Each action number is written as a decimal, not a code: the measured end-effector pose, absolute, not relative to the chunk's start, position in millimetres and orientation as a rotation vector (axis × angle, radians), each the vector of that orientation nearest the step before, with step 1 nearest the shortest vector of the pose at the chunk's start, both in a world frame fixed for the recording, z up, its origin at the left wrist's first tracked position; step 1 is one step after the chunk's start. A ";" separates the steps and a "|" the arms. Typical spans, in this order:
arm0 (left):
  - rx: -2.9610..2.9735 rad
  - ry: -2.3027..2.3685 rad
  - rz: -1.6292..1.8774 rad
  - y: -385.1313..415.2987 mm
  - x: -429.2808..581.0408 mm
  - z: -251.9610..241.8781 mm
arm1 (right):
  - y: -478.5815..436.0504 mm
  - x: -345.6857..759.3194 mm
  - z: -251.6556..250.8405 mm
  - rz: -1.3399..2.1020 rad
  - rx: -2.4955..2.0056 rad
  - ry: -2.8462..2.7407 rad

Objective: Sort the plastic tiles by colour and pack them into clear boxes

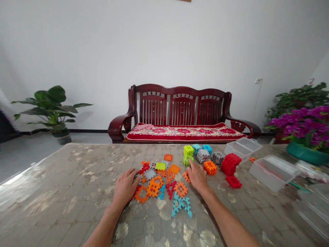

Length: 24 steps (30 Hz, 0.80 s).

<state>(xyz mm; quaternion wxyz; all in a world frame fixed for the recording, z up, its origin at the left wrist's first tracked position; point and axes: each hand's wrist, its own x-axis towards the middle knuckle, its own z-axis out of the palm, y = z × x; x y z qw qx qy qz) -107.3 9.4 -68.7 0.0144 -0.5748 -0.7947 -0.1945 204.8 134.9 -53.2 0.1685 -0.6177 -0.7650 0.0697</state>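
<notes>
My left hand (126, 185) lies flat with fingers stretched out, at the left edge of a loose spread of toothed plastic building tiles. Among these are an orange grid tile (153, 189), a lime tile (160, 166), a grey tile (149, 174), a red tile (170, 189) and a blue A-shaped tile (181, 206). My right hand (197, 176) reaches to the lime green tile stack (188, 153), its extended index fingertip touching the lower front part. No tile shows in its grip; the thumb side is partly hidden. An orange tile (186, 176) lies beside that hand.
Right of the lime stack stand a grey stack (203, 155), an orange stack (210, 168) and a red stack (230, 164). Clear plastic boxes (272, 171) sit farther right, near purple flowers (303, 123) in a green pot. A wooden bench (182, 103) stands beyond the table (64, 192).
</notes>
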 end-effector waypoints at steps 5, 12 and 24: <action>-1.789 -2.471 -0.629 9.8 -108.1 -70.2 | 137.9 197.3 -53.0 0.208 -1.691 -2.237; -1.784 -2.481 -0.638 9.3 -107.3 -68.8 | 147.1 183.1 -54.2 0.251 -1.622 -2.257; -1.783 -2.481 -0.657 9.1 -106.3 -68.6 | 120.6 236.6 -77.6 0.311 -1.306 -2.133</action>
